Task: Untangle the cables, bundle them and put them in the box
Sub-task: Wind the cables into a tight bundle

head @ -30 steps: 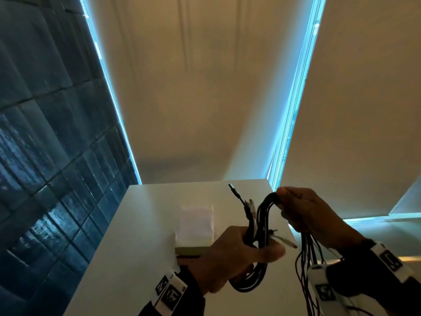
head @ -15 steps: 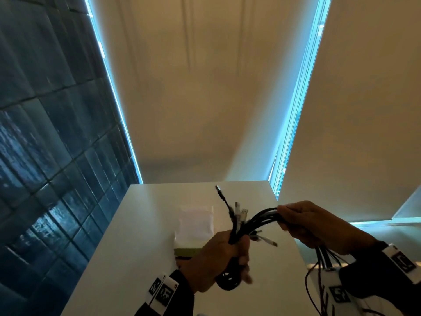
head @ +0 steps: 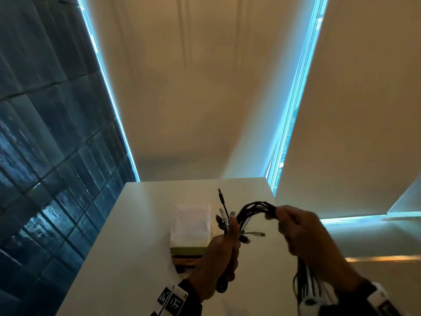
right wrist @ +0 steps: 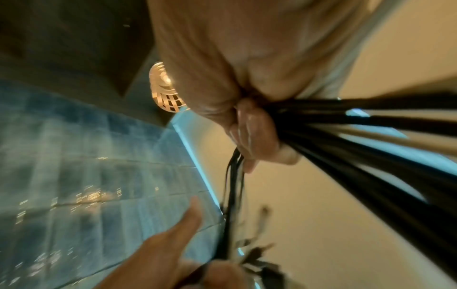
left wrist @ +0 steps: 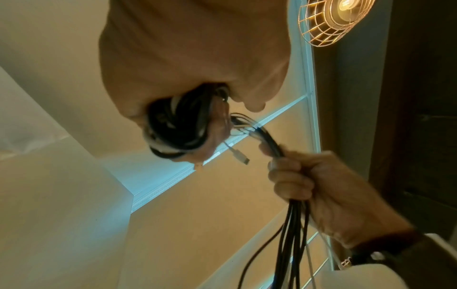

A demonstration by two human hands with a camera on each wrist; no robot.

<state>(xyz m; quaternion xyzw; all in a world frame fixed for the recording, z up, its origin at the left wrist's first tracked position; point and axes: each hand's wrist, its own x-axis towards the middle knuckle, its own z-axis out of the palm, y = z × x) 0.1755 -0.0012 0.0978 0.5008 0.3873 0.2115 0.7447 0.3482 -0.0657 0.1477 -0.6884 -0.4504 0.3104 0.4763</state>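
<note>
My left hand (head: 224, 252) grips a folded bundle of black cables (head: 252, 210) above the white table (head: 127, 258); several plug ends (head: 224, 215) stick up and out past its thumb. My right hand (head: 293, 226) grips the same cables farther along, so they arch between the two hands. The loose lengths (head: 303, 283) hang down below the right wrist. In the left wrist view the coiled part (left wrist: 178, 125) fills the left palm, and the right hand (left wrist: 319, 183) clasps the strands. In the right wrist view the cables (right wrist: 358, 125) run out of the right fist. The box (head: 190, 226) sits on the table behind the left hand.
The box has a pale top and a striped side (head: 185, 258). A dark tiled wall (head: 45, 156) runs along the table's left edge. Pale blinds (head: 205, 87) hang beyond the far edge. A caged lamp (left wrist: 333, 17) glows overhead.
The right hand has drawn the cables out to the right and slightly down, stretching the loop into an arch. The left hand has turned more upright around the bundle.
</note>
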